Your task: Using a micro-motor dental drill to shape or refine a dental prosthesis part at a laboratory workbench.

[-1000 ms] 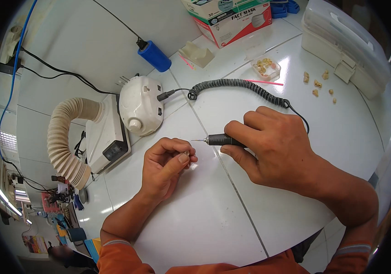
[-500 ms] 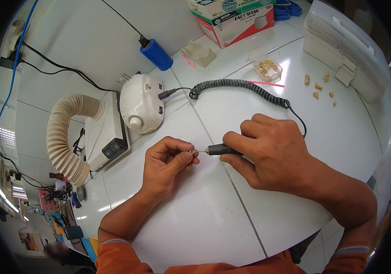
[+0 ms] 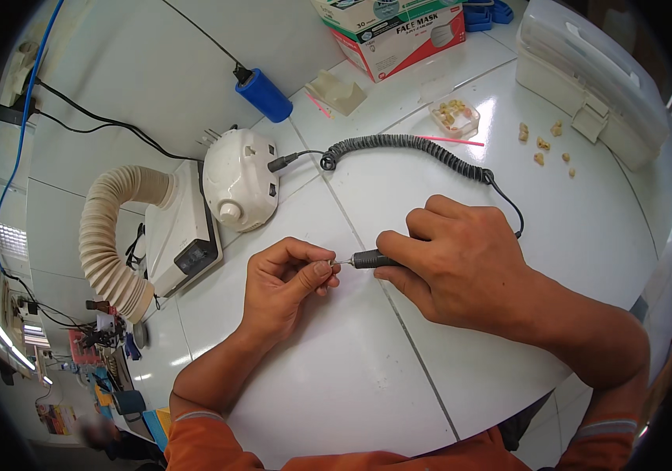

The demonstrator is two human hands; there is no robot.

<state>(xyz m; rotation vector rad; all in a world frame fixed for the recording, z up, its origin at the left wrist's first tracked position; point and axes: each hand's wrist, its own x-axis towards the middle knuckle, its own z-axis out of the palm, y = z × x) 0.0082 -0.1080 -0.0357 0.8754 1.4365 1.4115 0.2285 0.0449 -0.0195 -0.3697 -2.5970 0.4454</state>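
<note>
My left hand (image 3: 277,286) is closed, thumb and fingertips pinching a very small pale piece (image 3: 331,265) whose kind I cannot make out. Wrapped around a black rotary handpiece (image 3: 372,259) is my right hand (image 3: 462,263), its knuckles turned up. The handpiece lies roughly level, and its thin metal bit points left, reaching the fingertips of my left hand. Whether the bit touches the piece is hidden by the fingers. A black coiled cord (image 3: 407,142) runs from the handpiece to a white control unit (image 3: 240,180).
Beside the control unit stands a dust extractor with a ribbed hose (image 3: 100,243). Farther back are a blue cylinder (image 3: 264,96), a mask box (image 3: 407,47) and a small clear dish (image 3: 455,118). Several yellowish tooth-like pieces (image 3: 543,144) lie before a plastic case (image 3: 587,86).
The handpiece and my right hand have come slightly left, closer to my left fingertips. My left hand keeps its pinch. The whole view has shifted a little.
</note>
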